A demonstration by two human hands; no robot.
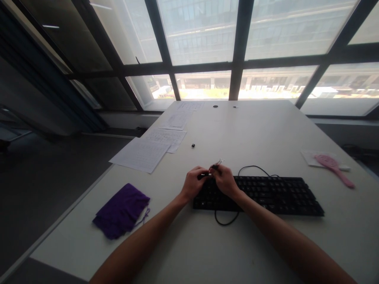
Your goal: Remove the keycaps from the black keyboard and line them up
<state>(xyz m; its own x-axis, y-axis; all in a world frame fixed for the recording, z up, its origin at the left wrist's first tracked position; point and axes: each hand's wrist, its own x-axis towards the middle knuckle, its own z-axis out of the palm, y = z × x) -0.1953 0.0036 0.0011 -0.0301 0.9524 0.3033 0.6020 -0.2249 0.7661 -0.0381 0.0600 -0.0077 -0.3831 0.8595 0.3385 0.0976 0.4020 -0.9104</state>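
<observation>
The fingers (204, 172) of the left hand (193, 182) are curled in close, and we see them pinching a small dark piece (204, 174). Its long side seems to run left to right, and its right end points at the other hand. The right hand (225, 180) is bent in too, with its thumb and first finger pressed together on a wire-tipped tool (220, 161). The thin, pale tips stick out past the hand, up and away toward the window (204, 35), so they do not face the dark piece. It is too small for us to tell what kind of tool it is. The two hands are almost touching, with the dark piece on the left and the tool just to the right and a bit farther off.

Both hands are over the left end of the black keyboard (275, 193). The keyboard's long side runs left to right, and most of its keys lie to the right, so the right hand is nearer to them. A black cable (226, 225) makes a loop in front of it.

On the counter (260, 134), past the left hand, we see a little black block (193, 145). The left hand is nearer to it. A purple pouch (121, 211) lies well apart, to the left.
</observation>
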